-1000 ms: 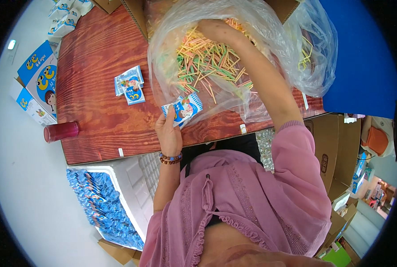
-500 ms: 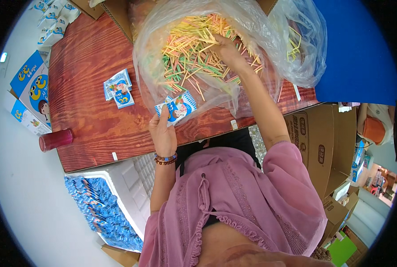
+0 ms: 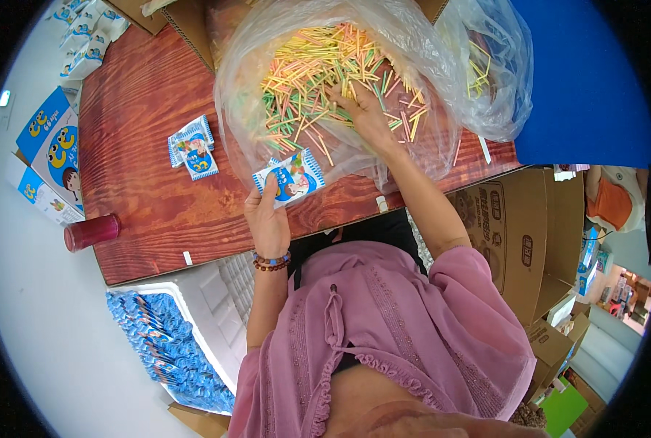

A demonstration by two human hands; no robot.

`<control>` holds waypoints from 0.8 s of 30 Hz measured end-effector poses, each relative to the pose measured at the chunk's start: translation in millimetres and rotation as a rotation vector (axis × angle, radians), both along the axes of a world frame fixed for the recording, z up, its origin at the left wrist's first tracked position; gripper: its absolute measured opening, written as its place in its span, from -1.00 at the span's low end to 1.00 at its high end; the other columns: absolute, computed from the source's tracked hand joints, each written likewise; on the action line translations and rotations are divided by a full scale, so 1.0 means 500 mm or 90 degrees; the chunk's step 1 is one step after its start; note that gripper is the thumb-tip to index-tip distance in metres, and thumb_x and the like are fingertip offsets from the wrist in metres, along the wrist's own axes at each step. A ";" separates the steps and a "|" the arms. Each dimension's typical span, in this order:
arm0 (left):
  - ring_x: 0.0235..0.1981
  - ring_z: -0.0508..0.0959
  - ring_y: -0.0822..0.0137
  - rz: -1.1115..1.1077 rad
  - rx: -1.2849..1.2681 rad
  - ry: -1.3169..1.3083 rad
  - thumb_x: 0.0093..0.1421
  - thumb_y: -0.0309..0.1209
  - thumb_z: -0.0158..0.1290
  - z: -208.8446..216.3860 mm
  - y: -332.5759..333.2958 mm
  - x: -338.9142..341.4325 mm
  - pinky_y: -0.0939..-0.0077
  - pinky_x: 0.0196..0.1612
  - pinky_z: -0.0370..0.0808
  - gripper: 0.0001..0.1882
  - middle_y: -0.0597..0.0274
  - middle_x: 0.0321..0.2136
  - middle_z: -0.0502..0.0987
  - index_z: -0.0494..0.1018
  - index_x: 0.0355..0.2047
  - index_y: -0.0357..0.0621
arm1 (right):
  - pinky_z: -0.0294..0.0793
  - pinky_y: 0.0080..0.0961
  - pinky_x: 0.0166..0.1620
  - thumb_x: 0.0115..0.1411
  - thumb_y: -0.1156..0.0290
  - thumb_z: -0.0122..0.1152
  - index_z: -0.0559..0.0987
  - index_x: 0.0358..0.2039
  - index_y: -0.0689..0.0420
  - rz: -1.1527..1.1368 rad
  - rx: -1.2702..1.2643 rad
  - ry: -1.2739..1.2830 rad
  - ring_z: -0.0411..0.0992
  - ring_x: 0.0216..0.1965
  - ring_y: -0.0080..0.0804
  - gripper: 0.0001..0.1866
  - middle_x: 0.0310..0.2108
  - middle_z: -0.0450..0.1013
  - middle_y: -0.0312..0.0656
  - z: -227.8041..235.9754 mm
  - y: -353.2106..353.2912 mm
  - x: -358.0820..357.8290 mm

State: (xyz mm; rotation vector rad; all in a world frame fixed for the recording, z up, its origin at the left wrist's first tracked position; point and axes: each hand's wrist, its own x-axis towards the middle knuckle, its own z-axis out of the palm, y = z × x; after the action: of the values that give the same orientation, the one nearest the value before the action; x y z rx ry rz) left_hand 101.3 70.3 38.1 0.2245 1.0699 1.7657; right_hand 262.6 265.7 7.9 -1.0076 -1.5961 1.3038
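My left hand [image 3: 266,212] pinches a small blue and white packet [image 3: 290,178] between thumb and fingers, just over the near edge of a clear plastic bag [image 3: 238,87]. Thin sticks [image 3: 318,55] in yellow, pink and green lie heaped inside the opened bag. Among them is my right hand [image 3: 367,120], palm down, its fingers apart and the tips touching the near part of the heap. No stick shows clearly gripped in it. On the table to the left, more packets [image 3: 194,147] of the same kind overlap each other.
The red-brown wooden table [image 3: 143,87] carries a dark red cylinder [image 3: 92,232] at its left edge, beside a printed blue box [image 3: 52,150]. Below stands a white foam box [image 3: 187,306] holding many blue packets. A large cardboard box [image 3: 515,241] is at the right, a blue surface [image 3: 588,87] beyond.
My right hand has drawn back toward me and slightly left across the sticks, its fingers now lower on the heap. My left hand and its packet have hardly moved.
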 end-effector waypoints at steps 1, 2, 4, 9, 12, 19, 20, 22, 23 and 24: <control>-0.27 0.55 0.51 0.002 0.008 -0.005 0.28 -0.45 0.03 -0.004 0.003 -0.002 0.54 -0.15 0.48 -0.85 0.26 -0.28 0.59 0.54 -0.25 -0.25 | 0.39 -0.55 0.00 0.28 0.48 0.04 0.46 -0.16 0.24 -0.002 0.048 -0.074 0.44 -0.13 -0.48 -0.84 -0.18 0.50 -0.20 -0.003 0.003 0.000; -0.27 0.55 0.51 0.000 0.009 -0.005 0.28 -0.45 0.03 -0.002 0.005 -0.001 0.54 -0.15 0.48 -0.85 0.26 -0.28 0.59 0.54 -0.25 -0.25 | 0.39 -0.53 0.01 0.28 0.47 0.04 0.46 -0.16 0.24 -0.004 0.095 -0.147 0.44 -0.12 -0.46 -0.84 -0.17 0.50 -0.18 -0.007 0.005 0.000; -0.27 0.56 0.50 0.020 -0.005 -0.003 0.29 -0.43 0.03 0.003 0.005 0.004 0.54 -0.15 0.48 -0.85 0.26 -0.29 0.59 0.54 -0.27 -0.25 | 0.32 -0.44 0.02 0.27 0.43 0.04 0.46 -0.21 0.23 -0.015 0.066 -0.053 0.41 -0.15 -0.36 -0.85 -0.23 0.48 -0.12 -0.015 0.003 0.000; -0.29 0.57 0.50 0.022 0.006 -0.006 0.30 -0.40 0.01 0.005 0.009 0.003 0.53 -0.16 0.48 -0.83 0.25 -0.31 0.60 0.55 -0.29 -0.25 | 0.03 -0.24 0.19 0.26 0.35 0.04 0.44 -0.20 0.17 -0.033 0.189 -0.165 0.38 -0.14 -0.26 -0.82 -0.29 0.45 -0.09 -0.029 -0.001 0.017; -0.30 0.57 0.50 0.029 0.008 -0.008 0.30 -0.39 0.01 0.003 0.018 0.011 0.54 -0.18 0.48 -0.81 0.25 -0.32 0.60 0.55 -0.31 -0.24 | 0.37 -0.41 0.02 0.31 0.43 -0.02 0.45 -0.18 0.24 -0.019 0.405 -0.366 0.41 -0.14 -0.37 -0.83 -0.22 0.48 -0.15 -0.003 -0.010 0.020; -0.32 0.55 0.52 0.029 0.033 -0.025 0.31 -0.35 0.00 -0.001 0.054 0.022 0.57 -0.23 0.47 -0.79 0.29 -0.35 0.60 0.55 -0.35 -0.21 | 0.08 -0.17 0.26 0.39 0.32 -0.21 0.41 -0.12 0.20 0.031 -0.128 0.400 0.36 0.07 -0.16 -0.74 -0.15 0.50 -0.02 0.109 -0.047 -0.011; -0.32 0.55 0.52 0.030 0.036 -0.022 0.31 -0.35 0.00 0.003 0.065 0.028 0.57 -0.23 0.47 -0.79 0.29 -0.35 0.60 0.55 -0.35 -0.21 | 0.15 -0.19 0.24 0.39 0.34 -0.23 0.41 -0.09 0.16 0.072 -0.114 0.483 0.36 0.07 -0.13 -0.75 -0.12 0.48 0.03 0.122 -0.054 -0.019; -0.34 0.55 0.55 0.026 0.044 -0.038 0.32 -0.34 0.00 0.017 0.083 0.041 0.62 -0.28 0.45 -0.79 0.31 -0.37 0.60 0.54 -0.38 -0.18 | 0.14 -0.16 0.25 0.39 0.35 -0.24 0.39 -0.08 0.16 0.069 -0.099 0.542 0.34 0.10 -0.06 -0.75 -0.11 0.48 0.04 0.148 -0.087 -0.042; -0.36 0.54 0.57 0.027 0.026 -0.039 0.32 -0.32 0.00 0.018 0.088 0.047 0.67 -0.33 0.42 -0.78 0.35 -0.38 0.59 0.53 -0.39 -0.16 | 0.12 -0.13 0.25 0.39 0.35 -0.26 0.37 -0.07 0.15 0.059 -0.087 0.596 0.31 0.13 0.01 -0.75 -0.11 0.48 0.05 0.154 -0.101 -0.051; -0.36 0.54 0.57 0.030 0.028 -0.036 0.32 -0.32 0.00 0.012 0.091 0.047 0.67 -0.33 0.42 -0.78 0.35 -0.38 0.59 0.53 -0.39 -0.16 | 0.12 -0.13 0.25 0.39 0.35 -0.26 0.37 -0.07 0.15 0.063 -0.087 0.599 0.31 0.13 0.01 -0.75 -0.11 0.48 0.05 0.158 -0.107 -0.058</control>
State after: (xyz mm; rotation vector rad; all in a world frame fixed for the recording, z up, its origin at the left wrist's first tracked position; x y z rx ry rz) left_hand 124.6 115.8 44.2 0.1761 1.0039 1.8275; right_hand 233.8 212.0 86.9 -0.2732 -0.8392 1.6276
